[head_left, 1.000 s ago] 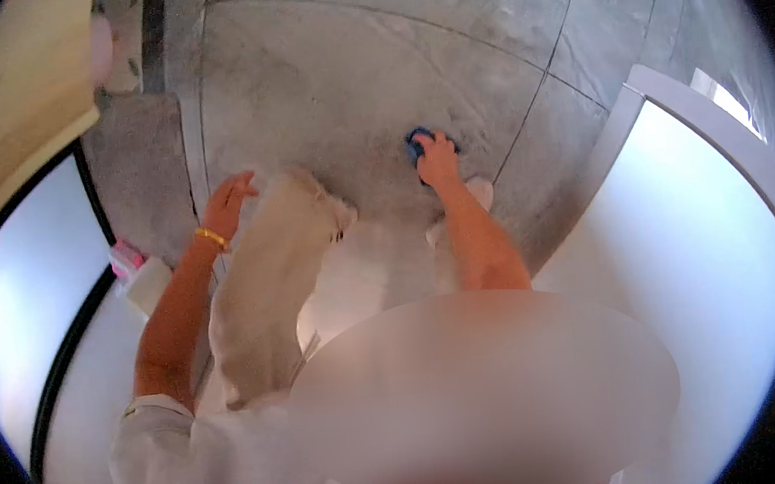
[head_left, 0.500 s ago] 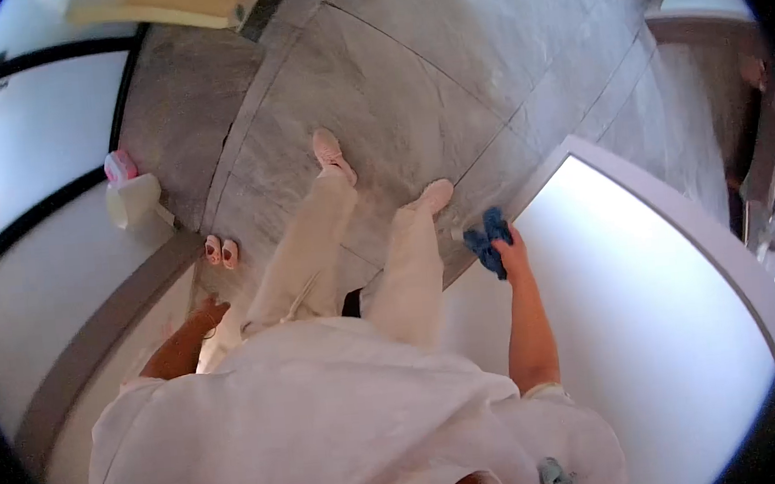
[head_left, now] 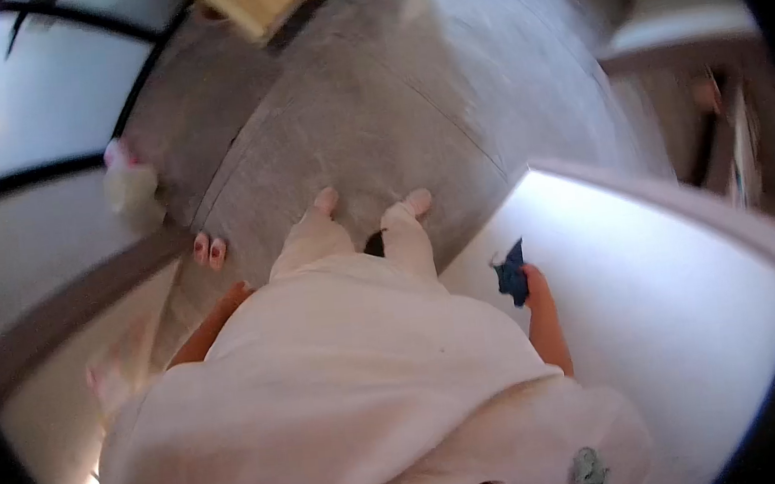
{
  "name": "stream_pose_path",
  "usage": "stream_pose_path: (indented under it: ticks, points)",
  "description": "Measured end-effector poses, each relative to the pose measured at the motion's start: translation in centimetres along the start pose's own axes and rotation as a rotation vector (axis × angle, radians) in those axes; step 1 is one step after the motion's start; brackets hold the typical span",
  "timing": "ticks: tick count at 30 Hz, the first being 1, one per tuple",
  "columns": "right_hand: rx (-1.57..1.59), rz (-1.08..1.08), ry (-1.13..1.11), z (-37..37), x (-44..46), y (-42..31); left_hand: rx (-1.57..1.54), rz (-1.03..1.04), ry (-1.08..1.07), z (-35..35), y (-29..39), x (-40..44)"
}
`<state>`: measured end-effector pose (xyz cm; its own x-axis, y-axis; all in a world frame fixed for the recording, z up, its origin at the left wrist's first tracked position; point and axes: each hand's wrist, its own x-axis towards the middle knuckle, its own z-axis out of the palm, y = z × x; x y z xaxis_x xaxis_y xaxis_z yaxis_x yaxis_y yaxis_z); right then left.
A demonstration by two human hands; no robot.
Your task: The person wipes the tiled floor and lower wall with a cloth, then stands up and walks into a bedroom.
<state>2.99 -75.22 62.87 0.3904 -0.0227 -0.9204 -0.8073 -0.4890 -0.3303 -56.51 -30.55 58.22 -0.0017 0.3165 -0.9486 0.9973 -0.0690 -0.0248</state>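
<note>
The right hand pinches a dark blue cloth between its fingers. The cloth hangs crumpled at the person's right side, in front of the bright white panel; I cannot tell if it touches this panel. The left hand is low beside the pale shirt, partly hidden, so I cannot tell if its fingers are spread or closed. Near it, a pair of small shoes stands on the grey floor. Farther forward on the left is a blurred whitish container.
</note>
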Motion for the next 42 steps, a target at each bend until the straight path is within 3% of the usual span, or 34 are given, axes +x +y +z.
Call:
stream_pose_path:
  ticks: [3,5,8,11,16,20,21,22,23,26,28,29,30,31,34,37,42]
  points:
    - [0.039,-0.067,0.054,2.8,-5.2,3.9,0.241,0.074,-0.023,-5.8,-0.8,4.4]
    - [0.027,0.088,0.013,5.2,-7.2,7.2,0.395,0.118,-0.037,-9.2,-0.7,6.0]
    - [-0.194,0.13,0.11,8.9,-8.9,14.9,0.592,0.189,-0.037,-13.5,-0.5,8.7]
    - [-0.088,0.186,0.197,13.8,-13.7,18.4,0.813,0.282,-0.022,-17.3,-0.1,11.1]
    - [0.036,0.152,0.172,15.3,-16.5,20.4,1.328,0.465,0.091,-20.3,4.7,14.6]
    - [0.037,0.137,0.217,15.1,-14.6,25.7,1.374,0.689,0.27,-20.3,3.5,22.3]
    - [0.015,0.13,0.218,14.7,-13.4,27.3,0.927,0.516,0.101,-19.4,5.6,19.7]
    - [-0.061,0.11,0.216,14.3,-12.8,27.5,0.206,0.33,-0.017,-18.4,8.6,15.8]
    - [-0.139,0.095,0.216,14.2,-12.6,27.5,-0.272,0.174,0.01,-17.3,12.1,11.0]
    - [-0.195,0.022,0.212,13.5,-11.4,28.8,-0.063,0.37,0.123,-13.0,12.1,12.8]
    - [-0.261,-0.03,0.261,12.7,-10.0,29.7,0.369,0.605,0.135,-8.3,12.5,13.6]
    - [-0.303,-0.023,0.298,12.8,-8.8,30.2,0.438,0.631,0.12,-6.2,13.6,14.3]
    - [-0.145,0.016,0.201,12.1,-7.5,29.5,0.506,0.659,0.107,-4.1,15.8,13.1]
    - [-0.186,-0.002,0.221,11.9,-5.1,30.2,0.42,0.594,0.067,-0.4,20.5,7.9]
    - [-0.306,-0.076,0.32,12.4,3.3,31.3,0.332,0.698,-0.236,9.1,23.6,10.3]
    - [-0.381,-0.084,0.403,12.7,11.5,27.5,0.432,0.691,-0.365,19.0,30.1,9.5]
    - [-0.449,-0.219,0.571,13.3,29.8,23.5,0.542,0.789,-0.588,29.4,36.0,16.6]
